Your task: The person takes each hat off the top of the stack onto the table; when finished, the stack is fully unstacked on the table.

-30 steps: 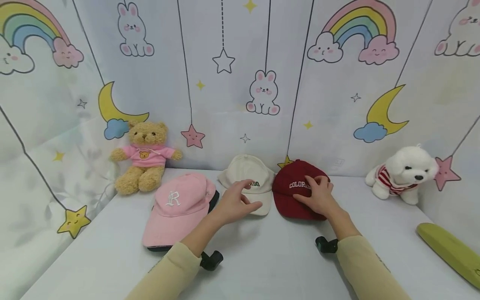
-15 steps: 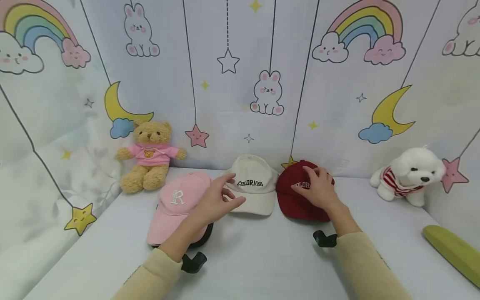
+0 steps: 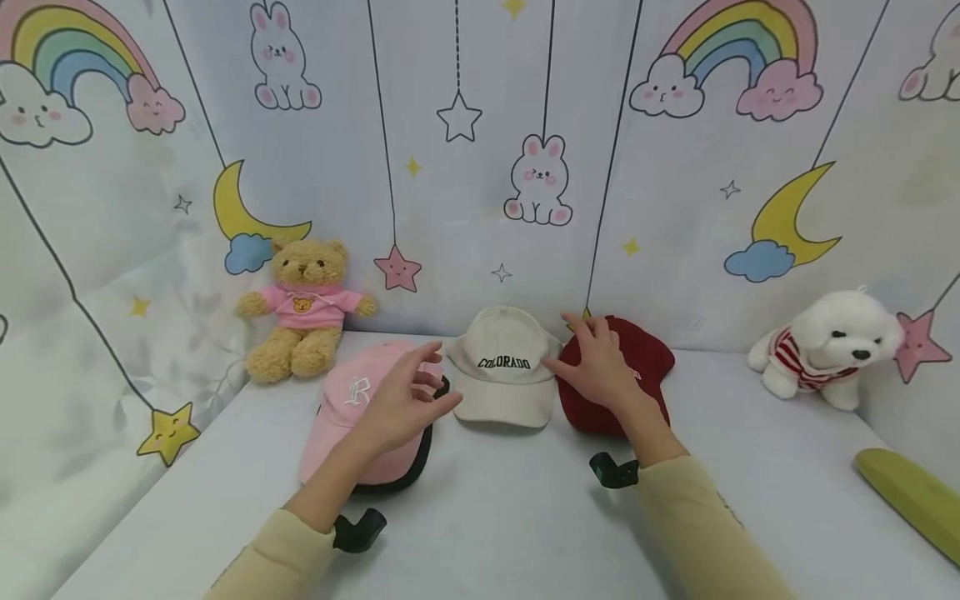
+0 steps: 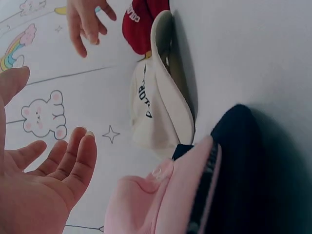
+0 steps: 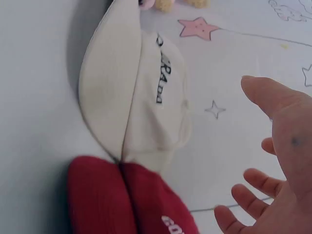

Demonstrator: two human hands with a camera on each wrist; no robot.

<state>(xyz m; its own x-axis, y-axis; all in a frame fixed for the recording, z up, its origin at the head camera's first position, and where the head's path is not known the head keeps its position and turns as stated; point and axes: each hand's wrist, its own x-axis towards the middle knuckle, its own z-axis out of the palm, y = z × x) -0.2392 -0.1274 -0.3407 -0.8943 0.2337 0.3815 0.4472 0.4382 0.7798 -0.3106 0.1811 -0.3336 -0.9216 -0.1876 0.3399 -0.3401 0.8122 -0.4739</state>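
Observation:
Three baseball caps lie in a row: a pink one [image 3: 345,412] with a white letter R, a cream one [image 3: 504,402] marked COLORADO, and a dark red one [image 3: 651,358]. My left hand [image 3: 397,408] hovers over the pink cap's right side, fingers spread and loosely bent, holding nothing. In the left wrist view, a gap shows between that hand [image 4: 53,180] and the cap's crown. Over the left part of the red cap hangs my right hand [image 3: 600,367], also relaxed and holding nothing, covering most of its lettering. The right wrist view shows this hand [image 5: 273,170] apart from the caps.
Behind the pink cap a teddy bear [image 3: 303,312] in a pink hoodie sits against the patterned backdrop [image 3: 465,192]. A white plush dog [image 3: 825,346] stands at the back right. A long green object [image 3: 911,500] lies along the white table's [image 3: 495,525] right edge.
My left hand has moved left, from in front of the cream cap to over the pink one. My right hand has shifted left across the red cap. The head view has turned slightly.

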